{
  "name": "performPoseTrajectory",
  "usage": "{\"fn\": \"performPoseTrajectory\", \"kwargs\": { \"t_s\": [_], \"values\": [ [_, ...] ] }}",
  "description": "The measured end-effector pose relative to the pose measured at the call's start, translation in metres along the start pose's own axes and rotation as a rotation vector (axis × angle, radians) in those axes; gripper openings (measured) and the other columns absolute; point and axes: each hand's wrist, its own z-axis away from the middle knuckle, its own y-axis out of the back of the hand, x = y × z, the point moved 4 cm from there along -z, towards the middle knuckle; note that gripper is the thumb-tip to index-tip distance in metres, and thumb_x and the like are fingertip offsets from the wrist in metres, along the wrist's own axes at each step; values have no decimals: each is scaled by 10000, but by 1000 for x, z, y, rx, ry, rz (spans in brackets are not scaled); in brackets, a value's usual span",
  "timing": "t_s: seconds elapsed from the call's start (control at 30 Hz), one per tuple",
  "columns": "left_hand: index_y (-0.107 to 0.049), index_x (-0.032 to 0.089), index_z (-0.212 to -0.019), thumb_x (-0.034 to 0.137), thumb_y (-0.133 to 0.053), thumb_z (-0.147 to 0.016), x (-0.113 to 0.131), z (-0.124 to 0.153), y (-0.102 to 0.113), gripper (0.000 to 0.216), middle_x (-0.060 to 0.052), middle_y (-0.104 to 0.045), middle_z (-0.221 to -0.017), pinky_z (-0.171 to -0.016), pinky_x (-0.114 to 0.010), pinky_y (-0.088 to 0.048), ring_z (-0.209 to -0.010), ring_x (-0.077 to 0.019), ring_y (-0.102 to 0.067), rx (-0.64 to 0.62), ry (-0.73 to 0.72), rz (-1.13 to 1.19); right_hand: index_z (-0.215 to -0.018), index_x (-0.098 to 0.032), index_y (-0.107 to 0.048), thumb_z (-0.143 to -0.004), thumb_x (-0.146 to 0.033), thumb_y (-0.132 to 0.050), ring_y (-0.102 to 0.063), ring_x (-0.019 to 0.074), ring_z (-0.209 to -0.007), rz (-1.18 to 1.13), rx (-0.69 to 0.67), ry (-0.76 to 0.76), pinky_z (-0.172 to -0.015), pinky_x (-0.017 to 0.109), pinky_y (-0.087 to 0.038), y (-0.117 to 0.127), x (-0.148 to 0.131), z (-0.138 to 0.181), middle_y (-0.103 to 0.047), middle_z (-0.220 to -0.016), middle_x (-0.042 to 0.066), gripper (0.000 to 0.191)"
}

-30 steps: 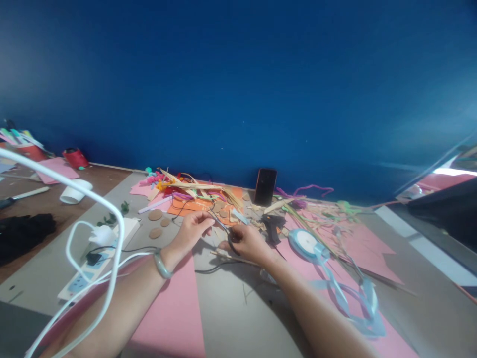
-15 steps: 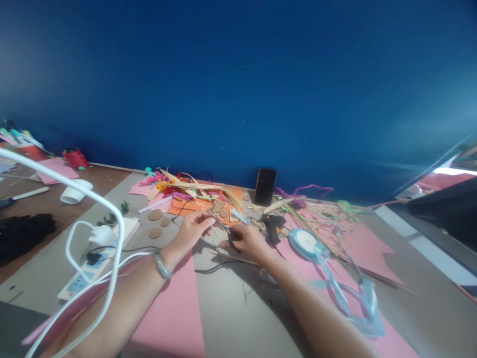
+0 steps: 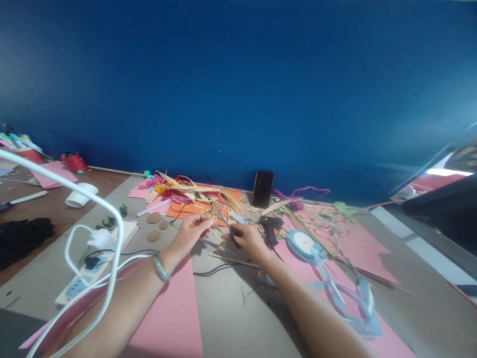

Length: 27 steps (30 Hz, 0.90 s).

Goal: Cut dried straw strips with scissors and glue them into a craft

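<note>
The left fingers (image 3: 203, 224) pinch together while the right fingers (image 3: 240, 229) curl nearby.

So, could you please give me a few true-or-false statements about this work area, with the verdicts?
1. The right hand holds scissors. True.
2. The left hand is spread flat on the table. False: the left hand's thumb and fingertips are close together.
3. The phone stands in front of the blue wall. True.
4. The ribbon spool lies to the left of the right hand. False: the ribbon spool lies to its right.
5. The bracelet is on the right wrist. False: the bracelet is on the left wrist.
</note>
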Motion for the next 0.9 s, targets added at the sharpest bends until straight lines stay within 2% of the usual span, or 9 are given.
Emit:
{"fn": "performPoseTrajectory", "kwargs": {
  "t_s": [0.17,0.3,0.4,0.5,0.63,0.73,0.9],
  "values": [
    [-639,123,-713,410,-669,-723,-6,-4,5,288,-11,-619,-610,-436,-177,-351,-476,-73,-513,96,90,54,-550,-208,-427,-715,-575,-636,-366,106,-471,-322,334,-117,-463,231,-292,10,20,-6,-422,-478,-41,453],
    [-607,132,-700,395,-637,-731,-8,-6,7,267,21,-548,-501,-419,-167,-336,-441,-70,-488,127,108,70,-540,-203,-460,-718,-526,-633,-392,109,-479,-371,498,-149,-477,232,-331,19,30,-6,-459,-475,-31,407],
    [-562,151,-700,364,-630,-724,-9,-6,6,225,25,-561,-525,-403,-167,-319,-418,-62,-466,118,114,99,-545,-198,-473,-745,-507,-613,-396,109,-481,-397,549,-167,-487,235,-336,20,36,-6,-470,-484,-30,394],
    [-558,159,-743,323,-671,-688,-13,-5,4,207,16,-612,-610,-398,-164,-303,-420,-53,-460,45,136,47,-540,-190,-487,-742,-485,-634,-395,106,-486,-423,579,-168,-495,235,-330,16,42,-6,-467,-483,-33,386],
    [-641,132,-777,319,-655,-721,-21,-3,-4,196,-16,-655,-638,-437,-187,-342,-431,-61,-458,-145,113,-202,-541,-188,-492,-728,-466,-644,-394,103,-482,-440,571,-161,-487,232,-319,9,49,-9,-464,-479,-37,368],
    [-699,130,-817,312,-631,-747,-27,0,-10,206,-45,-696,-699,-501,-209,-394,-517,-100,-539,-260,60,-384,-561,-188,-498,-727,-472,-630,-410,106,-494,-450,568,-148,-491,231,-333,6,54,-12,-480,-498,-33,355],
    [-745,171,-868,277,-593,-770,-25,3,-13,209,-58,-745,-842,-658,-251,-450,-695,-163,-634,-295,-23,-666,-615,-179,-532,-724,-481,-634,-438,112,-529,-442,552,-119,-521,232,-370,2,58,-13,-516,-541,-23,337]
  ]
}}
